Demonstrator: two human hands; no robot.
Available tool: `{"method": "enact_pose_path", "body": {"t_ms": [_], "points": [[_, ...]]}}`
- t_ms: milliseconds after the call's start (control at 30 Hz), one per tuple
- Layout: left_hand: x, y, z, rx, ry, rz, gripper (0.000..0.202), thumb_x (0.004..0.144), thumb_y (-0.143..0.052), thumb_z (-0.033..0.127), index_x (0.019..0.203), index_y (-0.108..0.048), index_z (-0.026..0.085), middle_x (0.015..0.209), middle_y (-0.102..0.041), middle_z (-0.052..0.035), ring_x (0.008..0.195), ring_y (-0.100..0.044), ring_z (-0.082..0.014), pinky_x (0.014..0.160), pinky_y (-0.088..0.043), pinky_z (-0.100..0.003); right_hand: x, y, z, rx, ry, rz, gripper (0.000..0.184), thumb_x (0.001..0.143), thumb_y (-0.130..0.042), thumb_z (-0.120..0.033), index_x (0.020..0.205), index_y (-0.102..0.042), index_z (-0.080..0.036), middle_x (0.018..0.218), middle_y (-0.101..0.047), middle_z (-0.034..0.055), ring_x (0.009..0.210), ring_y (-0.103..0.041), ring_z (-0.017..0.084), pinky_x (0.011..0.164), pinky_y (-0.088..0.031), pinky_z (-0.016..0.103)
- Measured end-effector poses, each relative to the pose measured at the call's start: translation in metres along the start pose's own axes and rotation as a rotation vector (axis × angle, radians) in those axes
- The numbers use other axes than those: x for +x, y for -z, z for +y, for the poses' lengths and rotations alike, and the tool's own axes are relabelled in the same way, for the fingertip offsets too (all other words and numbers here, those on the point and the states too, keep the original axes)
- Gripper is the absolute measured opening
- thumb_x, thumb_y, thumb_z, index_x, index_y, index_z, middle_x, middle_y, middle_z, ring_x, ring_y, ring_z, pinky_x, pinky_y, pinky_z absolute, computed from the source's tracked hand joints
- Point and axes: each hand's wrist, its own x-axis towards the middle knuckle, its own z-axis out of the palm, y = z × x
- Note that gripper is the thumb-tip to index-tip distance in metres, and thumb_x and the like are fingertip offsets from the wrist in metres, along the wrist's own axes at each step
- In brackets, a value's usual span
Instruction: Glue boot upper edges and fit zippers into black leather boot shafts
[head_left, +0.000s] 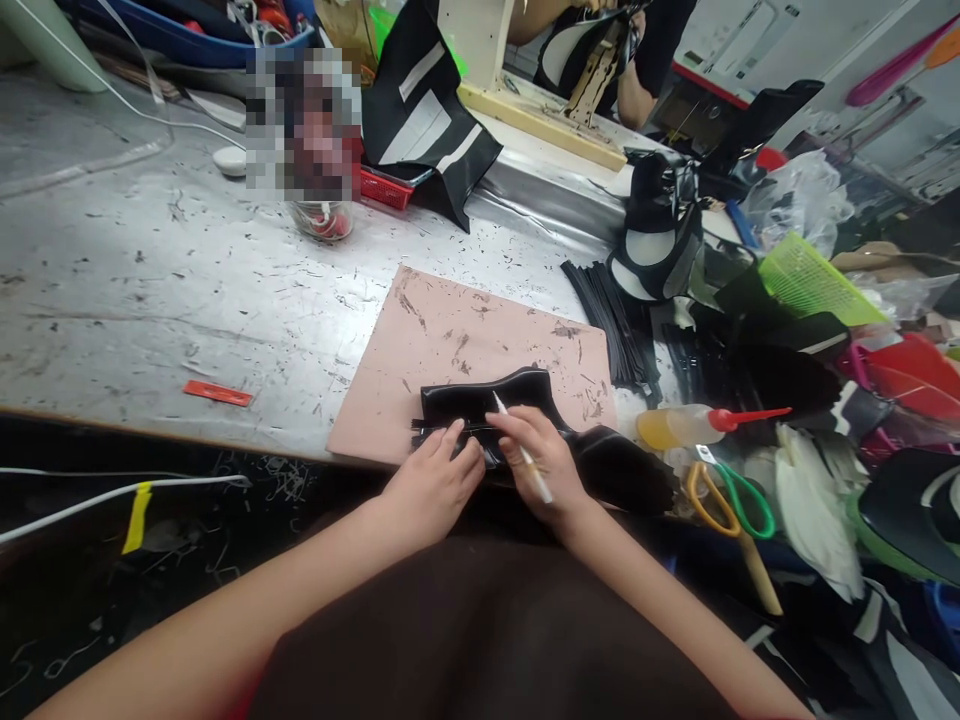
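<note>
A glossy black leather piece (487, 400) lies on a pink work mat (465, 340) at the near edge of the metal table (150, 280). My left hand (435, 480) presses its fingertips on the piece's near edge, fingers together. My right hand (540, 455) is closed around a thin white pen-like tool (521, 450), its tip resting on the black piece. The hands nearly touch each other over the piece. A further black part (622, 465) extends to the right of my right hand.
A glue bottle with a red nozzle (697, 425), scissors with green and yellow handles (731, 505), black strips (615, 320), a green mesh basket (814, 280) and black shoe uppers (660, 230) crowd the right. A glass jar (324, 218) stands behind; a small red tag (217, 393) lies left.
</note>
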Motion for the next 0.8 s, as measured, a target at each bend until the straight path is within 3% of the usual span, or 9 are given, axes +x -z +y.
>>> {"method": "enact_pose_path", "body": {"t_ms": [100, 233, 400, 800], "points": [[0.0003, 0.0006, -0.0001, -0.001, 0.001, 0.023, 0.037, 0.081, -0.040, 0.018, 0.115, -0.054, 0.011, 0.115, -0.056, -0.0113, 0.115, -0.044, -0.0344, 0.090, -0.037, -0.042, 0.0035, 0.0007, -0.0005, 0.175, -0.168, 0.110, 0.021, 0.089, -0.038, -0.025, 0.095, -0.057, -0.019, 0.089, -0.061, 0.0067, 0.083, -0.059, 0.016, 0.073, -0.048, 0.030], [0.0005, -0.0004, 0.0000, 0.001, 0.003, 0.017, 0.036, 0.082, -0.040, 0.018, 0.114, -0.055, 0.012, 0.115, -0.056, -0.0115, 0.116, -0.043, -0.0329, 0.091, -0.037, -0.041, 0.0076, -0.0050, 0.0000, 0.167, -0.342, 0.016, 0.017, 0.088, -0.038, -0.028, 0.081, -0.052, -0.020, 0.069, -0.061, 0.0016, 0.064, -0.061, 0.015, 0.061, -0.047, 0.026], [0.0006, -0.0012, -0.0001, 0.010, 0.001, 0.022, 0.035, 0.082, -0.040, 0.018, 0.113, -0.056, 0.012, 0.115, -0.056, -0.0118, 0.117, -0.043, -0.0321, 0.092, -0.037, -0.041, 0.0087, -0.0078, 0.0005, 0.114, -0.331, -0.051, 0.018, 0.088, -0.036, -0.029, 0.080, -0.050, -0.020, 0.071, -0.063, 0.0028, 0.067, -0.062, 0.016, 0.061, -0.046, 0.025], [0.0006, -0.0020, 0.0006, 0.028, -0.004, 0.054, 0.035, 0.081, -0.040, 0.018, 0.111, -0.057, 0.011, 0.114, -0.057, -0.0118, 0.115, -0.045, -0.0328, 0.092, -0.037, -0.041, 0.0083, -0.0078, 0.0017, 0.040, -0.286, -0.068, 0.019, 0.088, -0.036, -0.028, 0.081, -0.051, -0.020, 0.073, -0.064, 0.0034, 0.067, -0.062, 0.015, 0.059, -0.046, 0.023]]}}
